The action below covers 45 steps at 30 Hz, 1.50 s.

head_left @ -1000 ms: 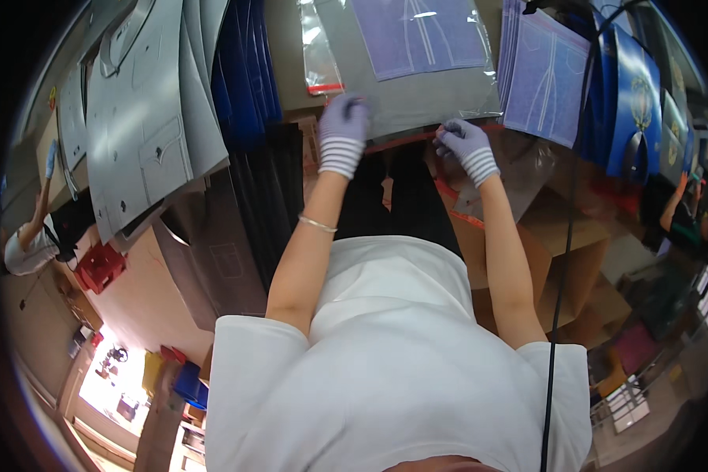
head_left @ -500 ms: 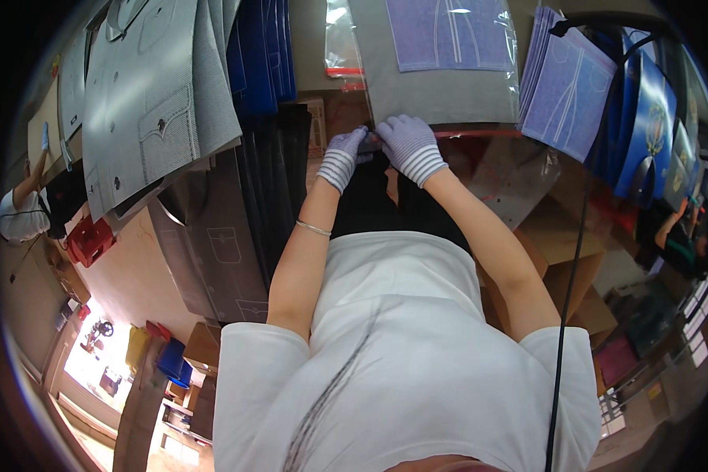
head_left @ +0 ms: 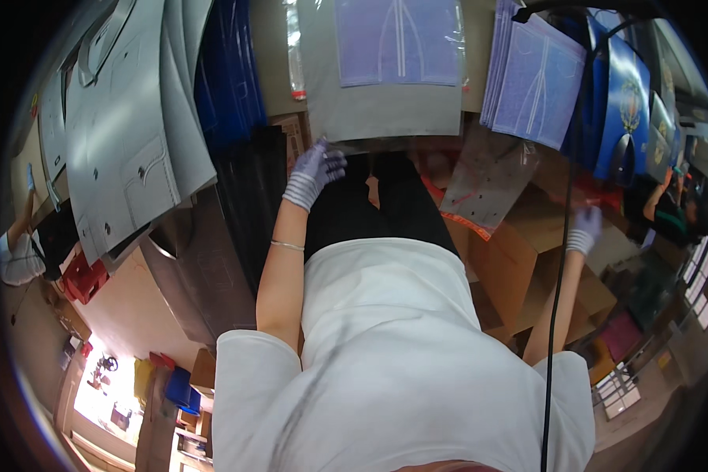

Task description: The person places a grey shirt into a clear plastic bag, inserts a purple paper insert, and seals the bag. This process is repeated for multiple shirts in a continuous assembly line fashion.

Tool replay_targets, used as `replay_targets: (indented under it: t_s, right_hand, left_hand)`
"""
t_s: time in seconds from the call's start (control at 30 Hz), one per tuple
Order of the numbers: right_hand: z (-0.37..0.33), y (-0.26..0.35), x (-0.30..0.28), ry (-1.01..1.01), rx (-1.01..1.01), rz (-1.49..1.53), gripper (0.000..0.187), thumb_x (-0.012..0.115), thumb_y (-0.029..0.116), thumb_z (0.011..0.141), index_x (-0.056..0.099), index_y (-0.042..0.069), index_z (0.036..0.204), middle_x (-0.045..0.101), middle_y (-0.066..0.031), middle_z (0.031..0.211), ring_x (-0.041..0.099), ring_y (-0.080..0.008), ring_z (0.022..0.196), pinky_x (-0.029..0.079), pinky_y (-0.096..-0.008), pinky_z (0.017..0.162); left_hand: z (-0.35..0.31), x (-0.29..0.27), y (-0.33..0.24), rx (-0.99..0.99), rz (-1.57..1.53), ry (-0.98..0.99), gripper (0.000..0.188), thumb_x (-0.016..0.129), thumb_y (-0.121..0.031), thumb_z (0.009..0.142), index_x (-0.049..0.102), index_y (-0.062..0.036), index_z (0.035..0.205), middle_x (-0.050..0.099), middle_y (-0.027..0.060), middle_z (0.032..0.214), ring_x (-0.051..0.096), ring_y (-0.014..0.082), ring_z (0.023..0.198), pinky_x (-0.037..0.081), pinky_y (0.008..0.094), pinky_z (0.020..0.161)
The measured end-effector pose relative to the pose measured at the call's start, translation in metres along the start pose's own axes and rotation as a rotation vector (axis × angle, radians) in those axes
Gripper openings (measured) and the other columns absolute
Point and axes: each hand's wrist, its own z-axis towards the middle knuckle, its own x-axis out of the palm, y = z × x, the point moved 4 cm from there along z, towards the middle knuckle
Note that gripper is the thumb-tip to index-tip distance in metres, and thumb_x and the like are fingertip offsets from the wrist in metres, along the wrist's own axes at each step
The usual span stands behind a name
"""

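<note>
The biggest change is in the arms: half a second ago both gloved hands met at the near edge of the grey garment panel, and now they have parted. The grey garment panel (head_left: 393,102), with a bluish paper pattern lying on its far half, lies flat on the table just beyond the left hand. The left hand (head_left: 315,169) has stayed at that panel's near left corner, fingers spread and resting on the edge where a clear plastic sheet overlaps it; it looks pressed down rather than pinched, though a firm grip cannot be ruled out. The right hand (head_left: 584,230) has swung far out to the person's right, well away from the panel, and reaches toward the cardboard boxes (head_left: 527,259) there; whether it is closed on anything cannot be told. Between the hands, nearer the right one, lies a clear plastic bag (head_left: 488,177) with a red edge. This suggests that one hand pins the work while the other fetches something.
</note>
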Motion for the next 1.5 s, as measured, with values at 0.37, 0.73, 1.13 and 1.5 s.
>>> replay_targets:
  t_s: [0.37,0.73,1.13,1.5]
  right_hand:
    - [-0.146,0.364,0.151,1.173,-0.322,1.075,0.024,0.045,0.002,0.077,0.057,0.001,0.098,0.063,-0.0109,0.082,0.062,-0.0193,0.074,0.05,-0.031,0.068]
    - [0.05,0.352,0.12,0.395,-0.315,0.639,0.027,0.049,0.025,0.084,0.062,0.003,0.095,0.064,-0.0173,0.083,0.062,-0.0301,0.076,0.05,-0.0379,0.065]
    - [-0.01,0.32,-0.006,0.241,-0.534,0.931,0.026,0.057,0.012,0.077,0.056,0.003,0.101,0.056,-0.0165,0.09,0.056,-0.0325,0.078,0.046,-0.0349,0.069]
    - [-0.025,0.023,0.012,0.977,-0.72,-0.36,0.019,0.057,0.012,0.074,0.067,0.015,0.09,0.06,-0.007,0.094,0.055,-0.0238,0.091,0.045,-0.0374,0.076]
  left_hand:
    - [0.016,0.037,-0.034,0.237,-0.489,0.316,0.057,0.032,-0.045,0.093,0.045,0.0057,0.116,0.043,0.0251,0.124,0.037,0.0391,0.121,0.031,0.0493,0.102]
    - [0.019,0.028,-0.079,0.549,-0.321,0.215,0.051,0.027,-0.037,0.095,0.032,0.0026,0.127,0.03,0.0219,0.135,0.029,0.0358,0.127,0.027,0.0492,0.106]
    - [-0.015,0.043,-0.069,0.317,-0.096,0.466,0.04,0.04,-0.031,0.093,0.046,-0.0011,0.118,0.053,0.0174,0.11,0.055,0.0293,0.098,0.047,0.0405,0.084]
    - [-0.055,0.126,0.024,0.076,0.672,0.648,0.037,0.044,-0.023,0.092,0.048,0.0065,0.115,0.061,0.0175,0.099,0.061,0.0234,0.09,0.048,0.0319,0.081]
